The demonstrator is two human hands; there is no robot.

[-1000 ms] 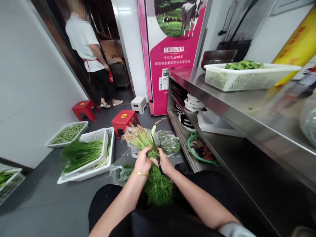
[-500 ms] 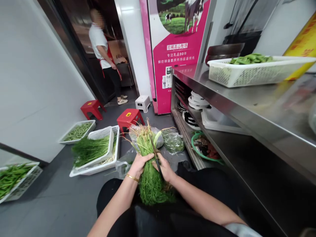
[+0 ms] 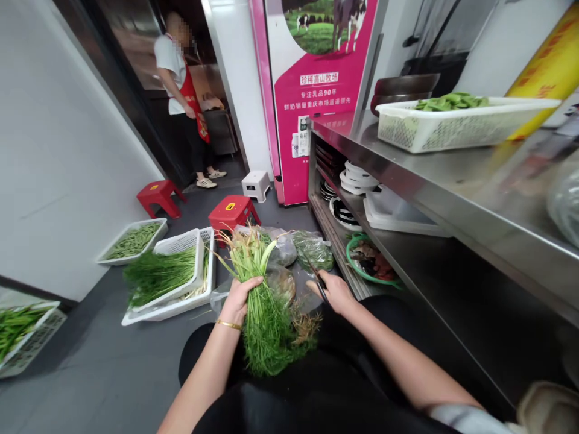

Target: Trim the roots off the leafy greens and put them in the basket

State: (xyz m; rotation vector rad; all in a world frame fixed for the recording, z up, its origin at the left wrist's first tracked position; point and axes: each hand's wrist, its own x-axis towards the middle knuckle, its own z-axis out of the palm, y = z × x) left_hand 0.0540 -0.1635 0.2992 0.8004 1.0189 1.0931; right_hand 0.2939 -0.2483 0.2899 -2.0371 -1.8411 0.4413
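My left hand is closed round a thick bunch of feathery green herbs that looks like fennel. Its pale stalks and stringy roots point up and away from me, and the leafy ends hang over my lap. To the right, apart from the bunch, my right hand grips what looks like a pair of scissors with black handles. The dark, narrow blade points up and to the left. Brownish, withered fronds lie at the right side of the bunch.
White baskets of greens and beans stand on the floor to the left. Clear plastic bags and a red stool are ahead. A steel shelf unit borders my right. A person in a red apron stands in the doorway.
My right hand has drawn away from the bunch to the right with the scissors. My left hand has shifted slightly left with the herbs. The view has turned a little.
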